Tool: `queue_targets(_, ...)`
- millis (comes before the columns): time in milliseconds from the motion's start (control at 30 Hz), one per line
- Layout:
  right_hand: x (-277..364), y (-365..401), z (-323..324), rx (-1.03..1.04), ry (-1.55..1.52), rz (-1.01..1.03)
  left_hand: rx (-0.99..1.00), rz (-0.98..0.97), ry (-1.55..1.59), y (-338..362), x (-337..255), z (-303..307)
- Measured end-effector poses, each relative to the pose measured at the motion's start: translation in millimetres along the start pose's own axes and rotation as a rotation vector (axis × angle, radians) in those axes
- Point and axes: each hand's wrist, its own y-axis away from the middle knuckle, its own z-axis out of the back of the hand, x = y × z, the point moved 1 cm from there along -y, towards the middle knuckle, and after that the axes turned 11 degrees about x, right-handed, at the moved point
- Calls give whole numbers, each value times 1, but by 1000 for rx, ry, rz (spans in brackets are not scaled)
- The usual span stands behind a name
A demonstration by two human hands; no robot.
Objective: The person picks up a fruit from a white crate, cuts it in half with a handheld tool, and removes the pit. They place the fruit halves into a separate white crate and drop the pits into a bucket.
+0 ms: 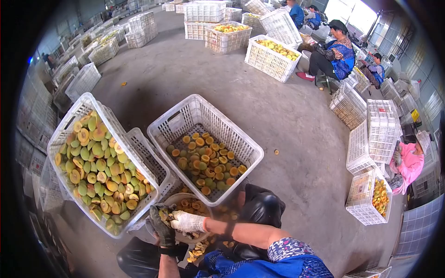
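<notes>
My left hand, in a dark, stained glove, is raised beside a round tub and closed around a yellowish fruit piece. Against it presses my right hand, in a white knit glove, its fingers bent inward; what they grip is hidden. Pitted halves and scraps of orange fruit lie in the tub below. On the left, a tilted white crate is heaped with green-orange cut fruit, like peaches or apricots. Ahead stands a second crate with orange-fleshed halves across its bottom.
An empty-looking crate is wedged between the two fruit crates. Orange peel scraps lie by my knees. Co-workers sit at the right, one in a pink top near a filled crate. Stacked crates stand farther back.
</notes>
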Motion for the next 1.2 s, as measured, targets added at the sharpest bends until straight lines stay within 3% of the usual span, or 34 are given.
queue_targets(67,-41,-33,1,-346,720,348,18,0,102,-1,2,4)
queue_targets(100,-34,-27,2,-341,723,346,-15,60,116,-3,3,2)
queue_targets(167,-2,-2,1,-160,334,97,-43,128,126,-5,0,2)
queue_targets(200,5,6,2,-100,150,89,5,128,102,-8,-4,3)
queue_targets(300,16,13,8,86,115,-61,57,131,156,-10,-5,9)
queue_targets(333,10,9,7,-59,424,119,67,155,92,-8,-5,14)
queue_targets(433,10,10,4,-37,399,55,112,147,-38,-7,-6,15)
queue_targets(500,6,6,6,-8,283,53,146,104,-106,-9,-12,12)
queue_targets(567,10,11,3,164,-103,2,166,89,28,-7,-22,7)
queue_targets(633,14,10,5,129,84,48,216,91,-131,-6,-34,9)
queue_targets(700,15,11,3,52,456,38,265,95,-291,-6,-35,13)
queue_targets(767,4,5,-1,70,397,73,272,153,-239,-2,-30,19)
queue_targets(867,3,13,-12,311,-420,-23,286,157,-50,5,-49,1)
queue_targets(967,4,19,-12,281,-480,15,437,48,-82,1,-54,4)
queue_targets(1000,-1,14,-11,455,-570,-174,493,-230,-801,2,-70,2)
queue_targets(1033,17,29,-17,393,-662,-198,450,-65,-703,7,-88,-10)
queue_targets(1067,25,34,-19,348,-593,-164,482,-216,-814,9,-74,2)
queue_targets(1100,26,34,-16,443,-658,-169,533,-184,-836,7,-70,14)
queue_targets(1133,23,28,-18,337,-469,-133,294,-115,-699,17,-70,2)
queue_targets(1167,45,36,-21,242,-290,-112,150,220,-49,22,-29,34)
queue_targets(1200,39,31,-13,359,-58,77,198,218,374,14,-26,30)
